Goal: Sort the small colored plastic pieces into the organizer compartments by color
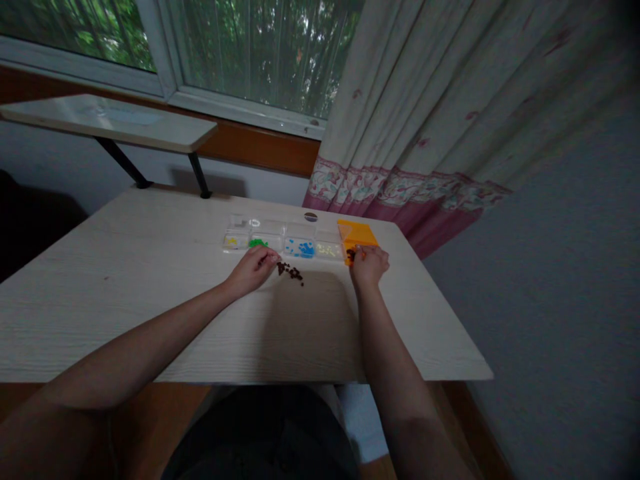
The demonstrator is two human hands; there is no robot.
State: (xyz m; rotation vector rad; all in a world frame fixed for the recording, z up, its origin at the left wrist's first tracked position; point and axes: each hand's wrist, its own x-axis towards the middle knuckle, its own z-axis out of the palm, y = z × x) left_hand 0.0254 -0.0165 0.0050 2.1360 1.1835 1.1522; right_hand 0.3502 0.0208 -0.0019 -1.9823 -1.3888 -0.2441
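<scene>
A small heap of dark brown beads (291, 271) lies on the pale wooden table (150, 300). My left hand (254, 268) rests just left of the heap, fingers curled and pinched at its edge. My right hand (370, 263) is closed on the near corner of an orange tray (356, 235), where a few dark beads sit. Behind the heap stands a row of clear compartments (280, 237) holding yellow (231, 243), green (258, 243), blue (303, 249) and pale beads (329, 251).
A small round dark lid (311, 216) lies behind the compartments. A white shelf on black legs (115, 123) stands at the table's far left under the window. A curtain (425, 133) hangs at the right, near the table's far corner.
</scene>
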